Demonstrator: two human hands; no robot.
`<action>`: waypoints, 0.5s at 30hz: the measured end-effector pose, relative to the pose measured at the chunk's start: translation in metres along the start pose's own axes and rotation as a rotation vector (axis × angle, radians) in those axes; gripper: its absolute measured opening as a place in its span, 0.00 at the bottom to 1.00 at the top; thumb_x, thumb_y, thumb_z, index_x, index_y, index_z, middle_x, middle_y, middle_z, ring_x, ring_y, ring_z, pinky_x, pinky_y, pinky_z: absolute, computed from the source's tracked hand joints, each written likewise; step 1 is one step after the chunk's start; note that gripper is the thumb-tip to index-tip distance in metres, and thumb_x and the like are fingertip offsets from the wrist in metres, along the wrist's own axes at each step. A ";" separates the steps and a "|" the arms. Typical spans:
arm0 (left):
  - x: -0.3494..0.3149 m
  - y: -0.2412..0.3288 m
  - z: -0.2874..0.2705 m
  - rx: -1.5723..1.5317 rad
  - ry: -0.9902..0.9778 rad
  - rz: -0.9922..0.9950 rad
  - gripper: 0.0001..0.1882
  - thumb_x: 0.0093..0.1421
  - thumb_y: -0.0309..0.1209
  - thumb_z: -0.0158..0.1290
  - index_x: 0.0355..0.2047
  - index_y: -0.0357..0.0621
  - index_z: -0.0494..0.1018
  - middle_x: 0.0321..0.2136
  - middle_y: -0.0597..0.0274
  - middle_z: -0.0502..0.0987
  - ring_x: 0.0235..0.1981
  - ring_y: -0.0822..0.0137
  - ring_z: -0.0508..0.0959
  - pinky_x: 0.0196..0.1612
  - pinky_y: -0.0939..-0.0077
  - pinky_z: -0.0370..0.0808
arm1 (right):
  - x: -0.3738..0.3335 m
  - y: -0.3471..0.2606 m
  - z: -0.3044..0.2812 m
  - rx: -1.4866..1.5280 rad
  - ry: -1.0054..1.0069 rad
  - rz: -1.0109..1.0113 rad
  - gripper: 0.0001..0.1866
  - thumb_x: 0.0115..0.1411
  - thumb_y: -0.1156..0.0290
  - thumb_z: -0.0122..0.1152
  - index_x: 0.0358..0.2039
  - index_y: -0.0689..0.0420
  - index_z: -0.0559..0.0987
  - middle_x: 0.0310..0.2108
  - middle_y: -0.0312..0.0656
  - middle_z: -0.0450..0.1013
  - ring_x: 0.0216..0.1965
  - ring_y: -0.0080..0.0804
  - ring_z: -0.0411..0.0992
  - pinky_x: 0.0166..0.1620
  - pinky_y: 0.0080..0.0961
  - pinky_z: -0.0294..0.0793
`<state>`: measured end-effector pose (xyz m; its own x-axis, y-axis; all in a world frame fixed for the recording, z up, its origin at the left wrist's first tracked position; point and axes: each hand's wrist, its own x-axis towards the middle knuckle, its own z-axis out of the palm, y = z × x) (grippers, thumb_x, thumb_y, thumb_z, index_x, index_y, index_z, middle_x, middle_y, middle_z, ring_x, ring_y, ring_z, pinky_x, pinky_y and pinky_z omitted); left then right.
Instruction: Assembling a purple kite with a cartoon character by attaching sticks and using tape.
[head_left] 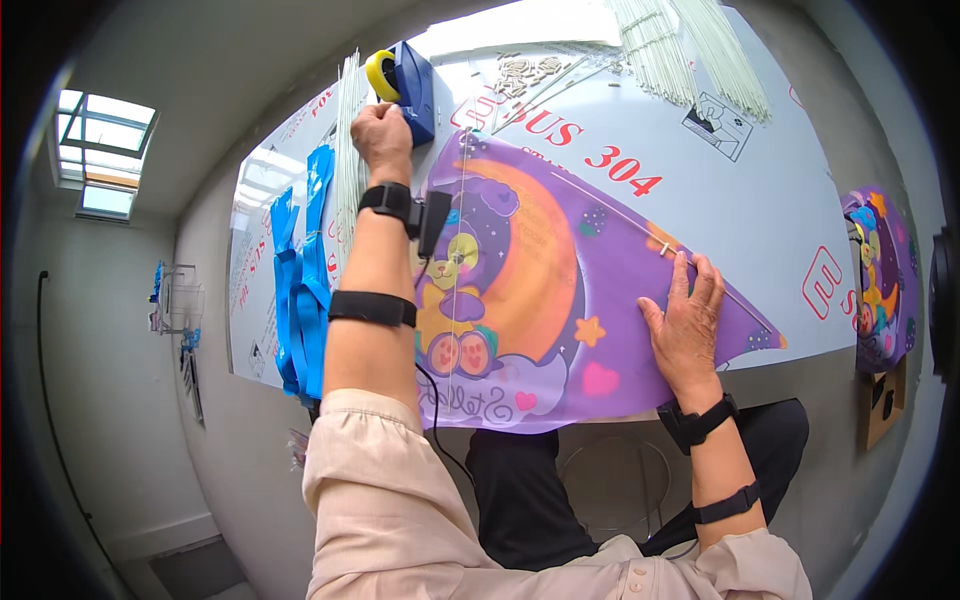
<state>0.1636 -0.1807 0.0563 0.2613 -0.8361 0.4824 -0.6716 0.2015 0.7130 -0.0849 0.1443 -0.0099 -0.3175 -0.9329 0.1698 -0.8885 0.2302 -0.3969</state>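
My left hand [383,142] is up at the blue tape dispenser [417,95], its fingers closed in a pinch on the tape end by the cutting edge. A yellow roll of tape [381,76] sits in the dispenser. Below lies a purple kite sheet [560,230], printed with a bear and an orange moon, the lettering reversed. My right hand [690,325] rests flat on its right part, fingers spread, fingertips near a thin pale rod [612,208] along the sloping edge. A small pale fitting [666,248] sits on that rod. Another thin rod [459,250] runs down the bear.
Blue fabric straps [302,285] and pale thin rods [348,150] lie at the table's left. Small tube pieces [525,72] are scattered at the back, beside bundles of rods [655,50]. Another printed purple piece [880,275] hangs past the right edge. A dark cable [440,425] trails from my left wrist.
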 end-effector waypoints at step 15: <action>0.074 -0.018 0.008 -0.167 -0.095 -0.716 0.04 0.55 0.25 0.55 0.29 0.38 0.73 0.16 0.66 0.62 0.15 0.73 0.62 0.20 0.72 0.66 | 0.001 -0.001 -0.006 -0.014 -0.028 0.008 0.40 0.51 0.65 0.67 0.59 0.70 0.60 0.58 0.52 0.51 0.60 0.51 0.51 0.62 0.42 0.55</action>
<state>0.1896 -0.2500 0.0750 0.5298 -0.8309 -0.1699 -0.2431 -0.3408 0.9082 -0.0859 0.1448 -0.0037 -0.3153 -0.9385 0.1411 -0.8908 0.2414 -0.3850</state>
